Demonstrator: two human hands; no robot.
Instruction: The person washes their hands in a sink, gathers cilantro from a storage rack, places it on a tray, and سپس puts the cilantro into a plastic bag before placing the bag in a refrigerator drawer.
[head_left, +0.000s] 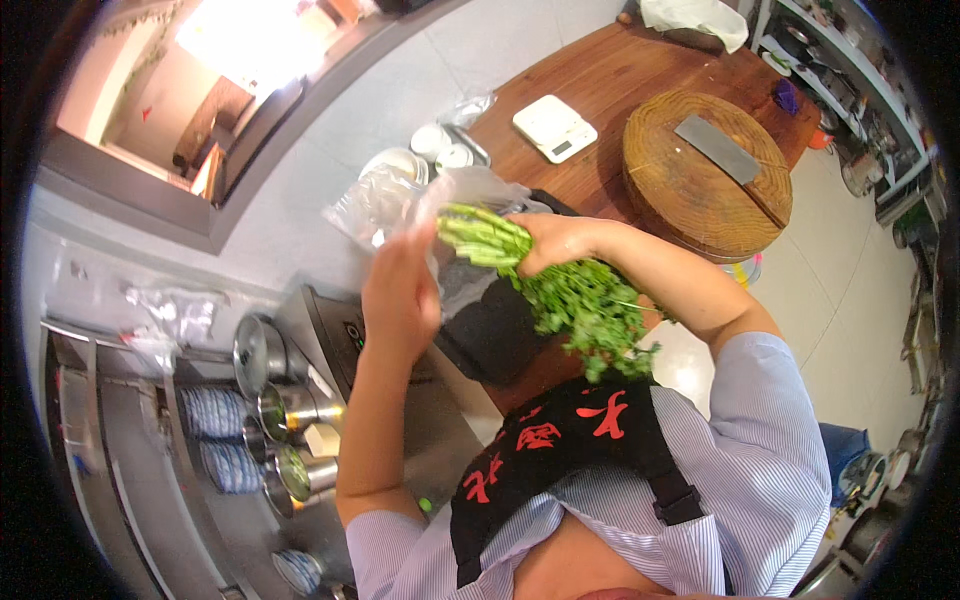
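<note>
A bunch of leafy green herbs, apparently cilantro (585, 307), is gripped near its stems by my right hand (555, 240). The pale green stem ends point left and the leaves hang toward my apron. My left hand (401, 300) is raised left of the stems, blurred, with its fingers closed on a clear plastic bag (442, 195). Part of the bag lies behind the stems, over a black tray or crate (495, 330). The fingertips of my left hand are hard to make out.
A cleaver (718, 148) lies on a round wooden chopping block (652, 180). A white digital scale (555, 127) sits on the wooden table (600, 67). White containers (431, 141) stand by the wall. At left are metal pots (259, 352) and stacked blue-and-white bowls (214, 412).
</note>
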